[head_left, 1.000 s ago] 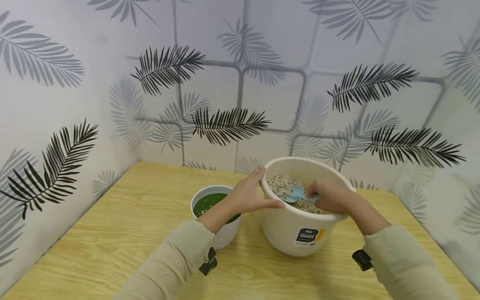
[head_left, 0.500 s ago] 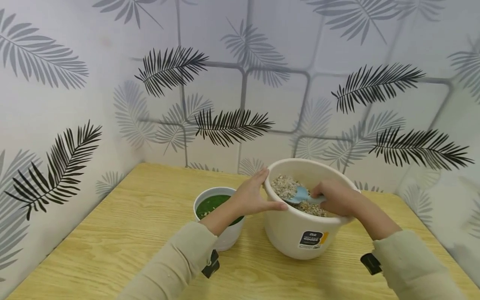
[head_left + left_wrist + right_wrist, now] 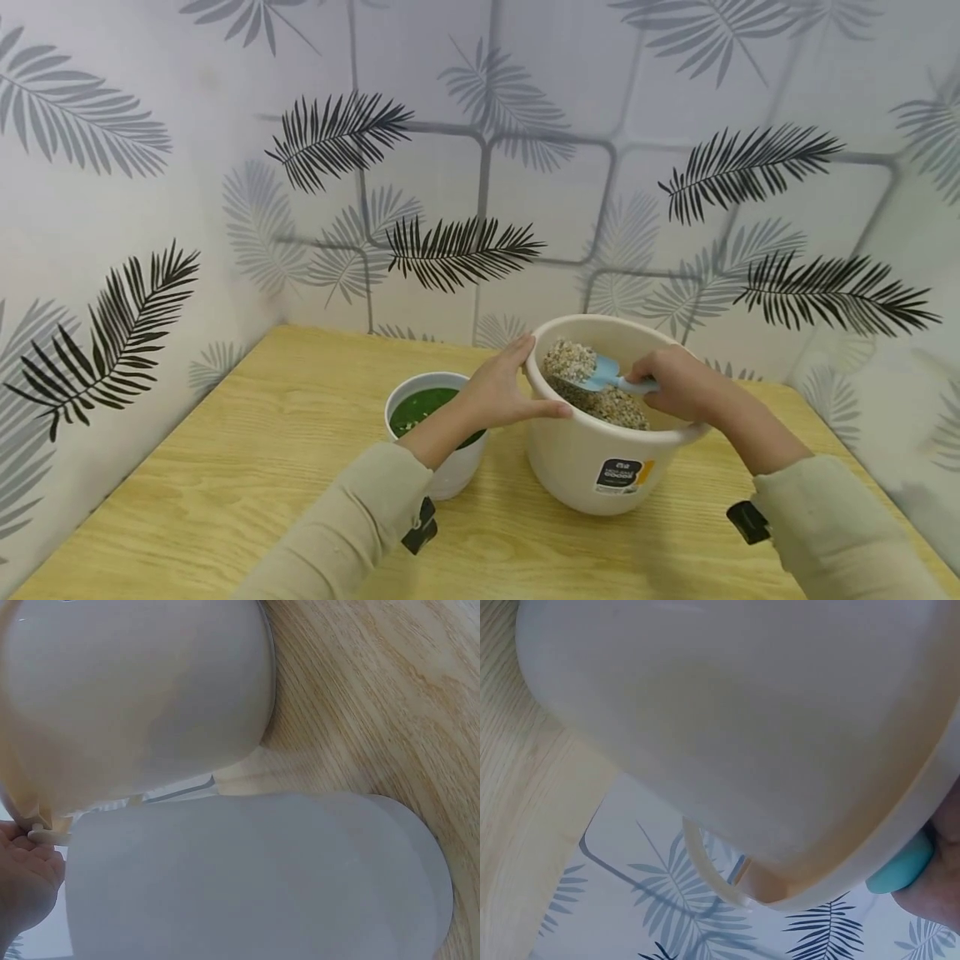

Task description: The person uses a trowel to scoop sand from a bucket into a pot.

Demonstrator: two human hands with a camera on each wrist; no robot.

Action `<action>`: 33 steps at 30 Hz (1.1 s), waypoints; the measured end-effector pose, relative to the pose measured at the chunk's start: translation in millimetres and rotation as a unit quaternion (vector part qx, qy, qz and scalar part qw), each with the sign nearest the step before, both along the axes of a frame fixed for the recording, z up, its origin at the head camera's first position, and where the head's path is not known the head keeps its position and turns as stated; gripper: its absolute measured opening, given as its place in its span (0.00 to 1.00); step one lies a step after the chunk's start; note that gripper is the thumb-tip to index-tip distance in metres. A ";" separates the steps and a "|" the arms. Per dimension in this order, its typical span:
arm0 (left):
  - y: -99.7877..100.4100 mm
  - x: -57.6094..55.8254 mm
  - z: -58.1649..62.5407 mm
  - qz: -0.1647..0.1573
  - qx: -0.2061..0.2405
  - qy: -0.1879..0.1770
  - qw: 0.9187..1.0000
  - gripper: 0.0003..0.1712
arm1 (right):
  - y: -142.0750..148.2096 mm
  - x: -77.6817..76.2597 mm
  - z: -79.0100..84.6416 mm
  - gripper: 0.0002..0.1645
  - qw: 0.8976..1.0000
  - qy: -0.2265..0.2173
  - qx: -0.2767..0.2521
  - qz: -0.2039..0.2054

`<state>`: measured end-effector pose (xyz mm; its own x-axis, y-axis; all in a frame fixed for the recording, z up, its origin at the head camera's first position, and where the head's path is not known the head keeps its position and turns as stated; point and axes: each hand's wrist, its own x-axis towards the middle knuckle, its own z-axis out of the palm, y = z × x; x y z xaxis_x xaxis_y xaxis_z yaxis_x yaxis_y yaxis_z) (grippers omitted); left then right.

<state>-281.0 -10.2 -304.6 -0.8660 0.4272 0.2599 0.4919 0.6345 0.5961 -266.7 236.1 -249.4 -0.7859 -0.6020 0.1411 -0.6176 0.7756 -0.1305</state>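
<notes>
My right hand (image 3: 678,385) grips the handle of a light blue hand shovel (image 3: 602,372) inside a cream bucket (image 3: 577,462). Its blade carries a heap of pale, coarse granules (image 3: 570,361), above more of the same loose mix (image 3: 618,408) in the bucket. The teal handle end (image 3: 904,868) shows below the rim in the right wrist view. My left hand (image 3: 498,392) holds the bucket's left rim, thumb along the outer front. Left of the bucket is a white pot (image 3: 453,475), green inside (image 3: 420,408), with a few granules; my left forearm partly covers it.
Both containers stand on a wood-grain table (image 3: 315,400). A wall with a leaf pattern (image 3: 540,200) rises behind and at both sides. The bucket has a loop handle (image 3: 705,862) at its rim.
The shovel has come up out of the mix, its blade now heaped with granules. My right hand has risen and shifted slightly right. My left hand stays at the rim.
</notes>
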 end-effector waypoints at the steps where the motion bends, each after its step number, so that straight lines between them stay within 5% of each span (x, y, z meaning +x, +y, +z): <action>1: -0.1 -0.2 -0.3 0.000 0.001 0.001 1.000 0.63 | -0.6 0.2 -0.5 0.11 1.000 -0.001 0.000 -0.003; 33: 0.8 -2.0 -4.2 0.006 0.018 -0.002 1.000 0.64 | -4.3 4.9 -4.3 0.12 0.999 0.045 0.004 0.000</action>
<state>-283.0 -9.4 -308.8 -0.8720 0.4068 0.2721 0.4822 0.6192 0.6198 -261.7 231.8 -253.7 -0.7701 -0.6036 0.2064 -0.6268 0.7761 -0.0689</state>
